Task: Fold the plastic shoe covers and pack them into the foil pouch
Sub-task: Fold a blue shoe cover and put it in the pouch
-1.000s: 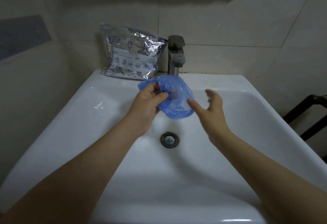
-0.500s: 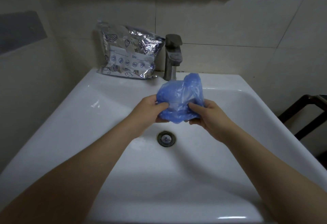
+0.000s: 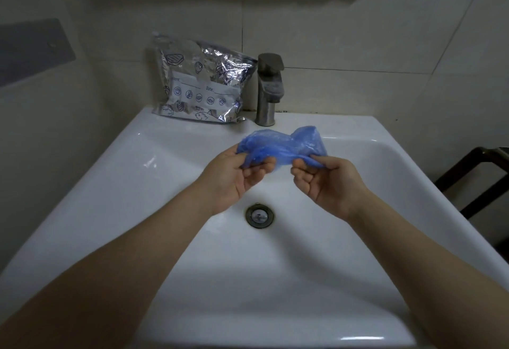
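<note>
Both hands pinch shoe cover [image 3: 281,146] (above sink)

1 head-worn wide-angle view looks forward and down, close over a white sink [image 3: 170,183]; the faucet [image 3: 268,88] sits upper center, tiled wall filling the top.

The scene is dim and grey-toned. Soft light from above leaves small bright streaks on the sink [image 3: 143,156] rim and crinkled glare on the foil pouch [image 3: 202,81] behind it. Forearm shadows fall faintly across the basin. Straight lines bow outward toward the frame edges; the near forearms look soft.
</note>
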A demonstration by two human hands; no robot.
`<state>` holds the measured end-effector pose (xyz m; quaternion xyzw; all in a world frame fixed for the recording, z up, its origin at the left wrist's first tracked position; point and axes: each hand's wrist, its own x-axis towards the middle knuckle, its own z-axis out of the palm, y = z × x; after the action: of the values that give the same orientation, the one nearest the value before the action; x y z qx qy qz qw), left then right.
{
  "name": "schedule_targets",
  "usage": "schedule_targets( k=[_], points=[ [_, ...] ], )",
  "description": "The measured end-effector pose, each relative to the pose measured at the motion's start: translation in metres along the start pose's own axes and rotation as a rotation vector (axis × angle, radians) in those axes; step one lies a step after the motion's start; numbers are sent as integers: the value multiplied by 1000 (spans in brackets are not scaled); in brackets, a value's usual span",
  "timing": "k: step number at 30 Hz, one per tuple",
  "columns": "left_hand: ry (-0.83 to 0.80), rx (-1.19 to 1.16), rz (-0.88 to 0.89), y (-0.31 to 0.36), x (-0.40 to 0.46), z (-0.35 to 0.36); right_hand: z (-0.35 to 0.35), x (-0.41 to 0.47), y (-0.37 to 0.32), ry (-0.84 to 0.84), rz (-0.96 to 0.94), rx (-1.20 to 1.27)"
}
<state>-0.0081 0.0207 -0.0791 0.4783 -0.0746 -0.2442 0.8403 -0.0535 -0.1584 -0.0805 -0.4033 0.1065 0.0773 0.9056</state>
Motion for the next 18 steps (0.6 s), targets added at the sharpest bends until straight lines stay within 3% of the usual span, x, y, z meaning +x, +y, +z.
schedule_targets(
  k=[4, 10, 13, 18],
  points=[
    [-61, -155, -21, 2, 2, -1, 1, -1, -2, -77, -70, -104],
    [62, 287, 46, -8, 6, -4, -1, 3, 3, -14, -124, -382],
    [134, 336, 0, -11, 5, -4, -2, 3, 5, 59, -122, -530],
    [106, 333, -71, -11, 5, -7, -8, 2, 1, 162, -97, -641]
  ],
)
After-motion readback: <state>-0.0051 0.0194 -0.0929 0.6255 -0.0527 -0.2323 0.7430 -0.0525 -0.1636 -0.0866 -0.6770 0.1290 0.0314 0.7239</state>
